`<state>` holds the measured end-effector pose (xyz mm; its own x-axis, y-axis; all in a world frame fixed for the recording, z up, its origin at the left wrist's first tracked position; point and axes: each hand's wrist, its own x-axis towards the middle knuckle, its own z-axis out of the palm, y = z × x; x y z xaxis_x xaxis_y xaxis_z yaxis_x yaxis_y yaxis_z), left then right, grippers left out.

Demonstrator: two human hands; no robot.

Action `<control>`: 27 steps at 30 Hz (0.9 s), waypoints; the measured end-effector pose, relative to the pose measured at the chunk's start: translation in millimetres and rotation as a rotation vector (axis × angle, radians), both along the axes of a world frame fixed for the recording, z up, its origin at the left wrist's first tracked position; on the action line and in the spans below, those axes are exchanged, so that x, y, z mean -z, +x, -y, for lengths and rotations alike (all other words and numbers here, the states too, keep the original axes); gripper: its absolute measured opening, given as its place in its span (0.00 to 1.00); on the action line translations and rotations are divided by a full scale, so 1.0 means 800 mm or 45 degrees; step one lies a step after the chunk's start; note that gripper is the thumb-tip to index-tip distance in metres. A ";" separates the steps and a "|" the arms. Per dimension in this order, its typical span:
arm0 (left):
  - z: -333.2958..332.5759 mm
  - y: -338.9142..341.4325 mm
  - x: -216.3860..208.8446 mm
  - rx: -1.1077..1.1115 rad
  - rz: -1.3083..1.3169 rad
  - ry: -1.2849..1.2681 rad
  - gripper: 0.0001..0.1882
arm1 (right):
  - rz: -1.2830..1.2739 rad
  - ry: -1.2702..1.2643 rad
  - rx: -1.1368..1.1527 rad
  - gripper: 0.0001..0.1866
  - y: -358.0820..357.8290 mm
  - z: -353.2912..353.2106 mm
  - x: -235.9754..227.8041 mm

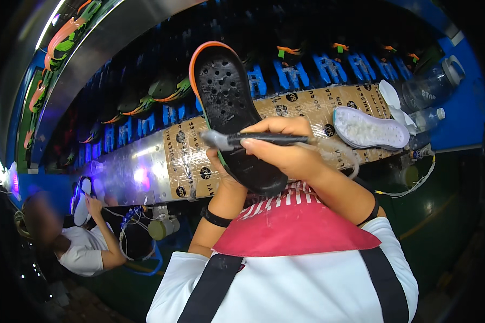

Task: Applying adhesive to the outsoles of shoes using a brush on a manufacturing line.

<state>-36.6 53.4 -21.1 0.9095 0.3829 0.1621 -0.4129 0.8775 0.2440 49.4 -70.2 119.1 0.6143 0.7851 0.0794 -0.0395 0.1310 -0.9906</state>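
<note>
Presently brushing, apparently: my right hand pinches brush; left hand, to its left, grips sole; next stroke needs steady support.

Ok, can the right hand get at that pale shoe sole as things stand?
Probably yes: the right hand is near the pale shoe sole, which lies uncovered on the cardboard. Holding the brush may get in the way of a firm grip, though.
</note>
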 end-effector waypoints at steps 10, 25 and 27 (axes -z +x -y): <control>-0.014 0.022 -0.032 -0.112 -0.008 0.099 0.48 | 0.768 0.071 -0.114 0.13 -0.020 0.020 0.027; -0.054 0.003 -0.061 0.025 0.204 0.184 0.55 | 0.314 -0.076 -0.585 0.13 -0.007 0.046 0.020; -0.055 0.003 -0.072 0.051 0.176 0.191 0.56 | 0.323 -0.108 -0.435 0.13 -0.010 0.044 0.023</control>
<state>-34.2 97.8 36.1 0.8887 0.3088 0.3389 -0.4169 0.8519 0.3170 41.3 -105.2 100.4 0.2874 0.9502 0.1208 0.1800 0.0703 -0.9811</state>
